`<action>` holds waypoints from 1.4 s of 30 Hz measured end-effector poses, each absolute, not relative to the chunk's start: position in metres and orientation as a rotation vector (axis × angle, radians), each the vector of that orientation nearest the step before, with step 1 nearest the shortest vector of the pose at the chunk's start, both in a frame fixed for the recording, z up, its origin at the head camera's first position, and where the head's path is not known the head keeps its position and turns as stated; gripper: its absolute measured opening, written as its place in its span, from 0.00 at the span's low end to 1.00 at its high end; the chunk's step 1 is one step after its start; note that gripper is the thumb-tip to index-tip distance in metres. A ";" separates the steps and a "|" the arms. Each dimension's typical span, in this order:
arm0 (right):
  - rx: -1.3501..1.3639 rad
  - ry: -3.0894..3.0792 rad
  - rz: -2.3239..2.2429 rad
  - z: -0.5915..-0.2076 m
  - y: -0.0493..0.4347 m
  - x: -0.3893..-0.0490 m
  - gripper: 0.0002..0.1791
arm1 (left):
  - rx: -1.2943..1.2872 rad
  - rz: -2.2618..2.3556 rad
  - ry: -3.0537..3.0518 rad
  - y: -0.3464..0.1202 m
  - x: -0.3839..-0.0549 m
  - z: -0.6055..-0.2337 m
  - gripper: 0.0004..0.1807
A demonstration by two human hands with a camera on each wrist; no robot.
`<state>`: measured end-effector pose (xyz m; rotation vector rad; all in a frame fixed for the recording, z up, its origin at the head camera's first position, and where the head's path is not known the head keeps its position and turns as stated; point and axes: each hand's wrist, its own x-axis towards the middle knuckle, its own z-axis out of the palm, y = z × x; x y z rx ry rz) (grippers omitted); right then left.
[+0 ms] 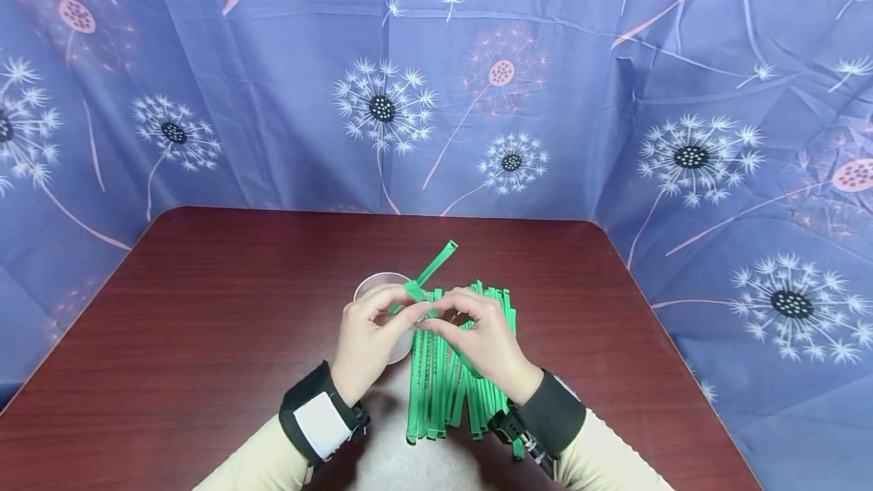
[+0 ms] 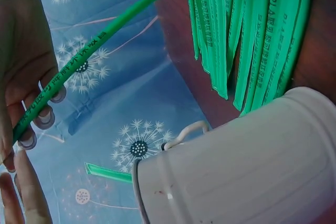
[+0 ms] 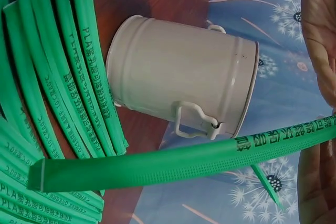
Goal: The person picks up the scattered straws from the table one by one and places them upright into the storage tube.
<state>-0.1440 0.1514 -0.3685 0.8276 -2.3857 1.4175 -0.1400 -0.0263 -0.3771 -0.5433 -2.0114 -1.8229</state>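
Observation:
A green paper-wrapped straw (image 3: 184, 163) with printed lettering is held between both hands. My left hand (image 1: 368, 339) pinches it near its far end with thumb and forefinger. Close against those fingertips, my right hand (image 1: 491, 339) pinches the same straw, whose near end slants down under the right palm. Behind the left hand stands a white metal bucket (image 2: 236, 166) with small side handles, partly hidden in the head view. Another green straw (image 1: 436, 262) sticks out of its mouth. Below the hands lies a pile of green wrapped straws (image 1: 426, 385).
The dark red wooden table (image 1: 239, 324) carries the bucket and the straw pile side by side. A blue dandelion-print cloth (image 1: 300, 97) hangs around its back and sides. Black bands (image 1: 555, 411) with devices sit on both wrists.

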 end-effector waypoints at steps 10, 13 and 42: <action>0.836 -2.401 1.433 -0.366 0.150 -0.142 0.07 | -0.489 -1.889 -1.919 -0.029 -0.136 -0.372 0.04; 0.794 -2.463 1.425 -0.368 0.152 -0.142 0.08 | -0.500 -1.952 -1.817 -0.031 -0.135 -0.368 0.04; -0.056 -3.078 0.876 -0.430 0.223 -0.179 0.16 | -0.359 -1.902 -1.352 -0.093 -0.154 -0.333 0.09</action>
